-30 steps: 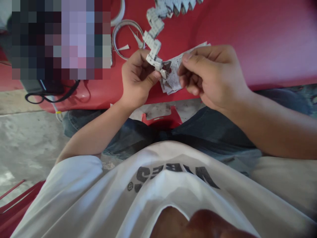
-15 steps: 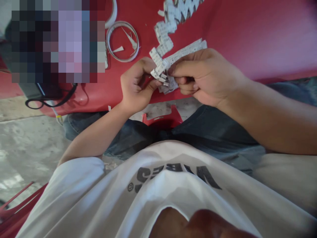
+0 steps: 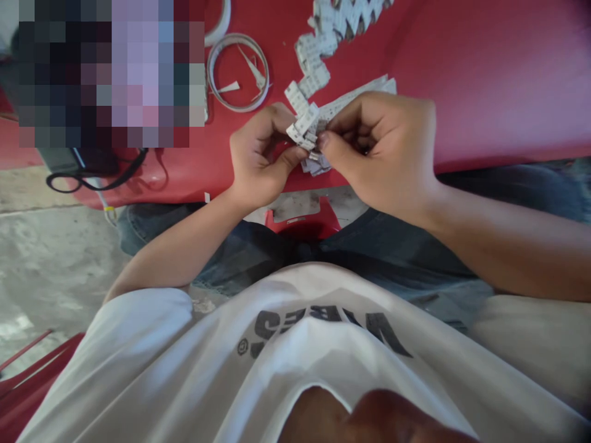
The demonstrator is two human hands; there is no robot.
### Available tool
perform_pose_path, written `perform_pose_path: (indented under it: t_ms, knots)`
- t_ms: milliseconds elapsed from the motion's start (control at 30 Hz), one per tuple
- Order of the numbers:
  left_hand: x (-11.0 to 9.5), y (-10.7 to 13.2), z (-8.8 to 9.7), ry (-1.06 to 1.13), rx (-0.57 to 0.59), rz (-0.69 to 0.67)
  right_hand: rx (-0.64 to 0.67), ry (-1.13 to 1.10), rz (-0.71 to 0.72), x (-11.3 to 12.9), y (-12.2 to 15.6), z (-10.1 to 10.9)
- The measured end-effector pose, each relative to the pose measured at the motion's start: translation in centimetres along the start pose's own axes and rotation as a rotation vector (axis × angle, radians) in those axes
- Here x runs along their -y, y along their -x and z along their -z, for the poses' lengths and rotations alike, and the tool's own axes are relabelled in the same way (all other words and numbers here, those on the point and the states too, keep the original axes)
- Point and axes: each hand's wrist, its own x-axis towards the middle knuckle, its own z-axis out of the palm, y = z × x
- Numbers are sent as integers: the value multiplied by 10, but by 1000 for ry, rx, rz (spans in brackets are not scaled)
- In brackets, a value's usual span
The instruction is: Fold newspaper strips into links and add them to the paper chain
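A zigzag chain of folded printed paper (image 3: 314, 55) runs from the far edge of the view down to my hands. My left hand (image 3: 263, 154) pinches the near end of this chain between thumb and fingers. From the other side, my right hand (image 3: 388, 154) has its thumb and fingertips closed at the same end link. Under and behind my right hand lie printed paper strips (image 3: 369, 92) on the red table (image 3: 484, 74). More paper pieces (image 3: 316, 165) show just below the chain's end. My fingers hide part of the end fold.
Left of the chain lies a pale ring (image 3: 210, 74) with paper scraps (image 3: 253, 71) inside it. A second ring (image 3: 222, 21) sits behind it. Scissors handles (image 3: 64, 181) and a dark object (image 3: 87, 165) are at the table's left. A red stool (image 3: 305, 224) stands below.
My right hand has turned, bringing its thumb onto the chain's end. The chain and my left hand appear shifted slightly right in view.
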Motion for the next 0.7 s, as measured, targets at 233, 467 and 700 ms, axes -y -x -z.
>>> perform_pose_path:
  t_ms: [233,467,700]
  knots:
    - [5,-2,-2,-65,-32,-128,32,95,59,-1,8,3]
    - [-9,1,-6,-32,-49,-15,31,121,-123,6,6,3]
    - [-7,-4,-10,-4,-82,-154,21,205,-68,12,8,2]
